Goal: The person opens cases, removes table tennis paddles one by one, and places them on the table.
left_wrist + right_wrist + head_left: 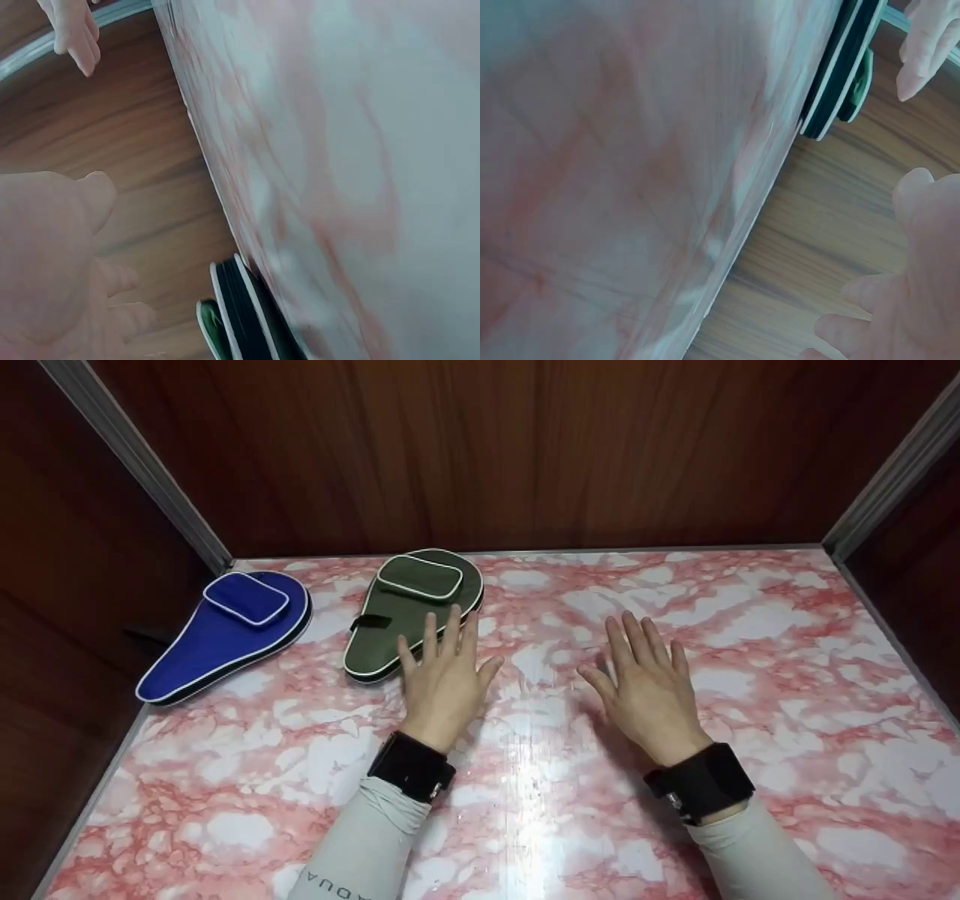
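Note:
My left hand (444, 682) is held palm down with fingers spread, holding nothing. Its fingertips overlap the lower right edge of a green table tennis bat case (409, 611) in the head view; the wrist views show the hand raised above the table. My right hand (651, 701) hovers over the right half of the table, fingers straight and thumb out, with nothing in it. Both palms face the tabletop. A blue bat case (240, 626) lies farther left. Each case has white piping and a small front pocket; the green one also shows a short dark strap.
The tabletop (757, 682) has a red-and-white marbled pattern. A brown wood-grain panel (525, 457) stands along its back edge, with more panels at the left and right sides. Grey metal strips (142, 457) run up the corners.

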`<state>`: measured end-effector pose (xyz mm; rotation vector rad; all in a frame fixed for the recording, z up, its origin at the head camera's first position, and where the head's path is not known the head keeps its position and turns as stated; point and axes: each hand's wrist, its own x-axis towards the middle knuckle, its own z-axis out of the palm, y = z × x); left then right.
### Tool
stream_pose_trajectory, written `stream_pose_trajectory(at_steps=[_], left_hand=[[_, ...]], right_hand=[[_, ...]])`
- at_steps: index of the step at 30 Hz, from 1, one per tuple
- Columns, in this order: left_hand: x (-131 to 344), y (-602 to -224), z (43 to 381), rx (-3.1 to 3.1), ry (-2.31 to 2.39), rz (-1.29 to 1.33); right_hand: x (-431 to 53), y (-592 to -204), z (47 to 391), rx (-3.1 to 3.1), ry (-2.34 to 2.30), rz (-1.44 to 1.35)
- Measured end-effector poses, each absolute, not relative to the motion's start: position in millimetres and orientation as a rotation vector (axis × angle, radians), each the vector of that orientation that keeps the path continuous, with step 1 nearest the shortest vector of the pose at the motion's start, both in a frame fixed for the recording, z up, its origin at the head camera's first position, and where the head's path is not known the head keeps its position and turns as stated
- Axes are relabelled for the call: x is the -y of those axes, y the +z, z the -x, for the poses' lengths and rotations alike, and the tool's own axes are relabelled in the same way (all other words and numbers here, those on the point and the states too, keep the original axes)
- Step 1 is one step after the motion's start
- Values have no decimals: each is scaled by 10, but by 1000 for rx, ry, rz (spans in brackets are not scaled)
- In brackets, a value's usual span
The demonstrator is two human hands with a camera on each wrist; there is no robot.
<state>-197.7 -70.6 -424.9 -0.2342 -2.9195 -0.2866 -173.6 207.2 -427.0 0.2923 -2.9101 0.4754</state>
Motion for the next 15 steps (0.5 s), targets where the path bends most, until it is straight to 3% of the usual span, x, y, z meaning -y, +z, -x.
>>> stream_pose_trajectory(at_steps=[15], left_hand=[[1123, -4237, 2277, 2971, -418, 27]], right_hand=[[-2064, -4264, 1715, 2877, 471, -311]])
